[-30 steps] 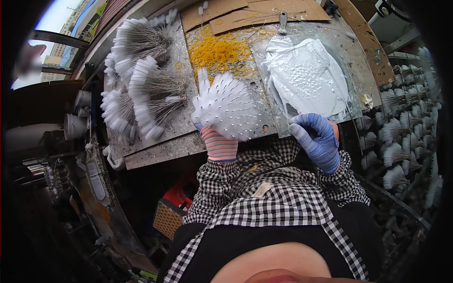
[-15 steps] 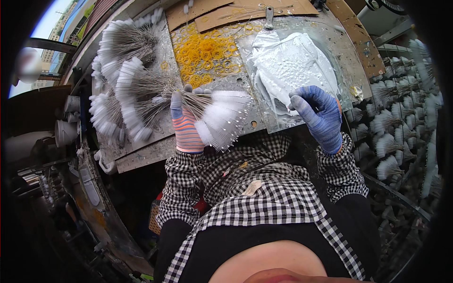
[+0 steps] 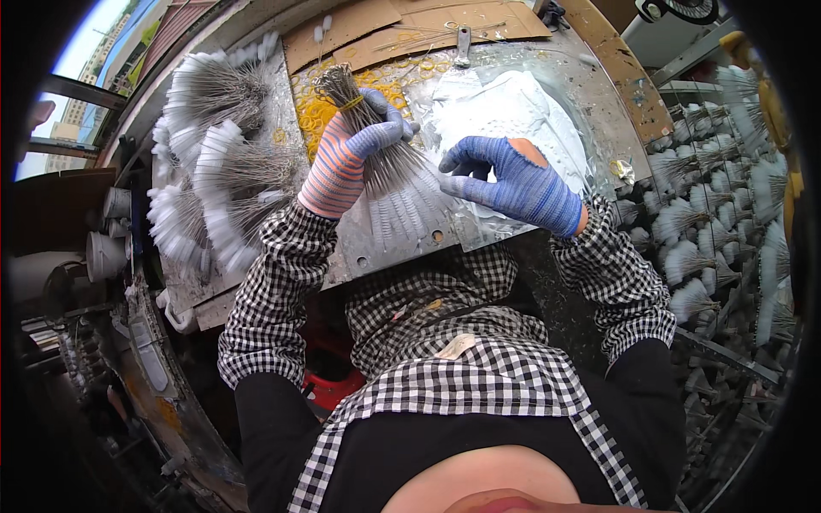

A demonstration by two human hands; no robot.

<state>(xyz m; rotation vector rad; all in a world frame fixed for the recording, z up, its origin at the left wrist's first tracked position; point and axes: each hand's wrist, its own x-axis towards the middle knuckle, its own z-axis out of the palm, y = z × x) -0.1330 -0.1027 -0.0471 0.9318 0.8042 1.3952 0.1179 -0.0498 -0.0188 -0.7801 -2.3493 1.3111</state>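
One bundle of wire-stemmed brushes (image 3: 393, 167), gripped over the desk (image 3: 393, 258)
Left hand (image 3: 355, 150) is closed round the stems, wire ends (image 3: 336, 81) poking out at its 12 o'clock, white bristles (image 3: 402, 212) fanning toward 5. Right hand (image 3: 517, 184) has fingers curled, narrow gap, bundle at its 9 o'clock; can't tell if it's pinching any bristles tbh.

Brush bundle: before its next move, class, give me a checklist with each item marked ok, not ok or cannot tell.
1. Brush bundle held: ok, left hand grips its wire stems.
2. Yellow band around those stems: ok, near their upper ends.
3. Right hand clear of the bristles: cannot tell; it is very near.
4. Bristle tips even: cannot tell, too indistinct.
5. Loose yellow rings tidied away: not ok, scattered behind the bundle.
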